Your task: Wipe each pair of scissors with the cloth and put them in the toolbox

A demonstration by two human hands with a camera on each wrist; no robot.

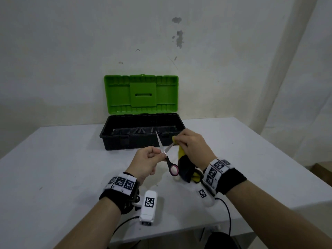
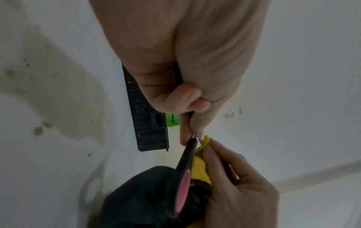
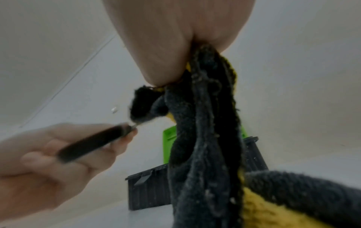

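Observation:
My left hand (image 1: pixel 154 156) pinches a pair of scissors (image 1: pixel 166 155) near the pivot, blades spread apart, black handle with a pink-lined ring (image 2: pixel 181 191) hanging down. One blade points up over the toolbox; the other runs right into the yellow and dark grey cloth (image 1: pixel 183 166), which my right hand (image 1: pixel 186 142) grips around that blade. The cloth (image 3: pixel 205 138) hangs down from the right hand toward the table. The toolbox (image 1: pixel 125 141) is black with an upright green lid (image 1: pixel 142 94), standing open just behind the hands. Its inside looks bare.
The grey table (image 1: pixel 62 168) carries the toolbox against a white wall (image 1: pixel 71 42). A white object (image 1: pixel 177 178) shows partly under the hanging cloth. The table's right edge (image 1: pixel 287 155) and near edge lie close to my arms.

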